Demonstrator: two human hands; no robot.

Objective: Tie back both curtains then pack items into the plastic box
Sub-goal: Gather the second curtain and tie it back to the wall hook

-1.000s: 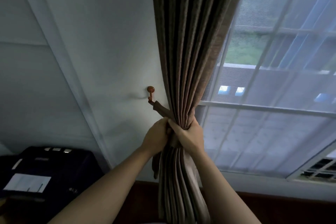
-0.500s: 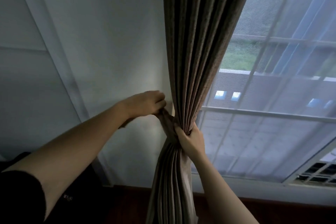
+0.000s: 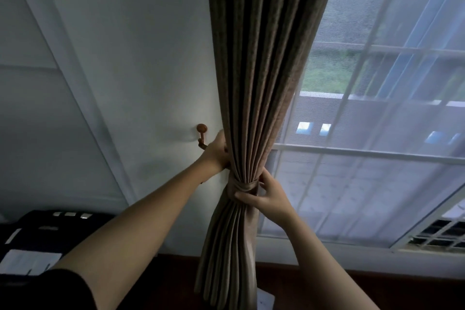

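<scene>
A brown pleated curtain [image 3: 261,70] hangs in front of me, gathered at waist height by a matching fabric tie-back [image 3: 245,186]. My left hand [image 3: 216,150] reaches behind the curtain's left edge, just below a round wooden hook [image 3: 202,131] on the white wall; its fingers are hidden by the cloth. My right hand [image 3: 266,196] grips the tie-back and the bunched curtain from the right, thumb across the front. No plastic box is in sight.
A window with a sheer white curtain [image 3: 377,133] fills the right side. A dark case with white labels [image 3: 37,239] sits at the lower left. A dark wooden sill or floor edge [image 3: 327,282] runs below the window.
My left hand has dropped from the hook, which now shows, and moved behind the curtain edge. The tie-back now wraps the curtain and my right hand has shifted onto it.
</scene>
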